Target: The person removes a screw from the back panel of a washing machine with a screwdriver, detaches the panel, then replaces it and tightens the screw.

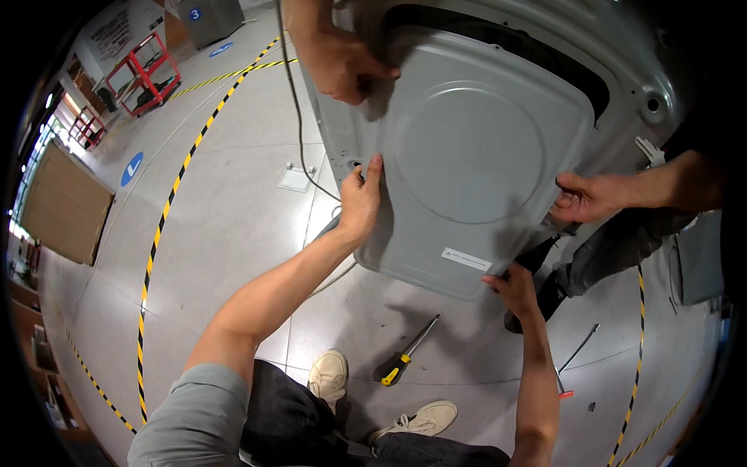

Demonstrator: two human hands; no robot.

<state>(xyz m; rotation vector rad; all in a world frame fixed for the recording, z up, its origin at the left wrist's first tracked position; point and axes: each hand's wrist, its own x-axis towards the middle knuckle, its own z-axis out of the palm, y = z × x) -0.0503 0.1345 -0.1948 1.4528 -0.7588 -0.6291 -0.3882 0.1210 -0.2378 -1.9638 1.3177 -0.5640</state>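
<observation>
A grey metal panel with a pressed ring and a white label lies against a larger grey metal body. My left hand grips the panel's left edge, thumb on its face. My right hand pinches the panel's lower right edge. A co-worker's hand is at the upper left of the panel, and another hand holds its right edge. On the floor below are a yellow-and-black screwdriver and a metal tool with a red part.
A cable hangs left of the metal body. A small white plate is on the tiled floor, crossed by striped tape. A brown board and red carts stand at left. A co-worker's dark-clothed leg is at right.
</observation>
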